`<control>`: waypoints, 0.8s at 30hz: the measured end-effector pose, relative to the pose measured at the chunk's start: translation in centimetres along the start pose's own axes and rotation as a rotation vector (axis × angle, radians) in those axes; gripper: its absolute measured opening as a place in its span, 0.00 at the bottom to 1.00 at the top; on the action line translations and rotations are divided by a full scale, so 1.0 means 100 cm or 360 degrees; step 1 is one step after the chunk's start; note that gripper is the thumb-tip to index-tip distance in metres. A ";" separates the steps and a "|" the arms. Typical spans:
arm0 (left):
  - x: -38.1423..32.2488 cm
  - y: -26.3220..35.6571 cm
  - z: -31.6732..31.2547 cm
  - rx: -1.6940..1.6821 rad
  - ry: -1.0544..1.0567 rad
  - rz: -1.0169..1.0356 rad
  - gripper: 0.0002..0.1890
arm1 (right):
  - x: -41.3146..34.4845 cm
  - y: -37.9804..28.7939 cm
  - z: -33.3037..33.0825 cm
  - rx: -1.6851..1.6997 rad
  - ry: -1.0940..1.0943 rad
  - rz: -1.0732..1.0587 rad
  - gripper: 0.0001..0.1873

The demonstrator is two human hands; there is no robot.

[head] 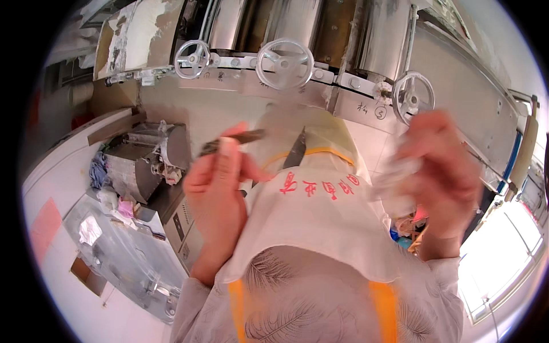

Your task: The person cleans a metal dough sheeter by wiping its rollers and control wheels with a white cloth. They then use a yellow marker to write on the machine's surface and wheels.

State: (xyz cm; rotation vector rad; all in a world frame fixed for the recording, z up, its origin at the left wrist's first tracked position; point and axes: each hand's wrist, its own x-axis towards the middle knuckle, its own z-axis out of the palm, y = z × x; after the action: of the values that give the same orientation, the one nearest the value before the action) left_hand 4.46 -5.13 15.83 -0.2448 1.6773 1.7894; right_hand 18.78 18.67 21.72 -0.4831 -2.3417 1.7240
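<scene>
My left hand (221, 184) is raised in front of the apron and pinches a dark, narrow object (246, 137) between thumb and fingers; its exact kind cannot be told. To the right of that hand, a dark pointed blade-like piece (297, 150) stands out over the apron's orange trim; what holds it is hidden. My right hand (441, 176) is raised at the right and blurred by motion. A whitish, see-through thing (396, 184) shows at its fingers, perhaps thin plastic. The white apron (317, 223) with red writing covers my front.
Ahead stands a machine with metal rollers (294, 21) and several handwheels (285, 63). At the left are a smaller metal machine (133, 158) with cloths on it and a metal-topped unit (124, 240). Colourful items (407, 236) lie low behind my right wrist.
</scene>
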 end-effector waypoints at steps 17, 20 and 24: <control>0.045 -0.185 -0.050 0.0029 0.1178 -0.0288 0.15 | 0.220 0.156 0.004 -0.0355 -0.1100 -0.0266 0.06; 0.039 -0.219 -0.057 0.0097 0.1330 -0.0360 0.16 | 0.226 0.152 0.023 -0.0399 -0.1193 -0.0068 0.06; 0.037 -0.242 -0.068 0.0053 0.1449 -0.0447 0.16 | 0.231 0.160 0.043 -0.0430 -0.1208 -0.0096 0.07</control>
State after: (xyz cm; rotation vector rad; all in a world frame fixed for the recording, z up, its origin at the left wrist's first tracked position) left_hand 13.52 -11.36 -7.03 -1.3675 2.1017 1.5074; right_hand -1.78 27.74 4.37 0.2743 -3.0708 1.7783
